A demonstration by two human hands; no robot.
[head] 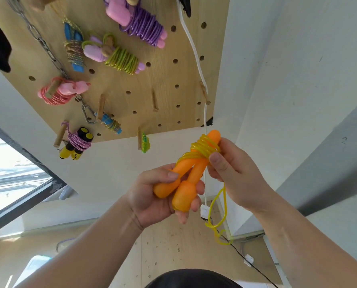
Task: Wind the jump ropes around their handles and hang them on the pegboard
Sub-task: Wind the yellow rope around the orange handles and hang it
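My left hand grips the thick ends of two orange jump-rope handles, held side by side. Translucent yellow rope is coiled around their thin upper ends. My right hand pinches the rope at the coil with thumb and fingers. A loose length of yellow rope hangs below my right hand in a loop. The wooden pegboard is above and to the left, with several wound ropes hanging on it.
On the pegboard hang a purple rope with pink handles, a green one, a pink one and a black-and-yellow one. Bare pegs stick out at the lower right. A white cable and a metal chain hang down.
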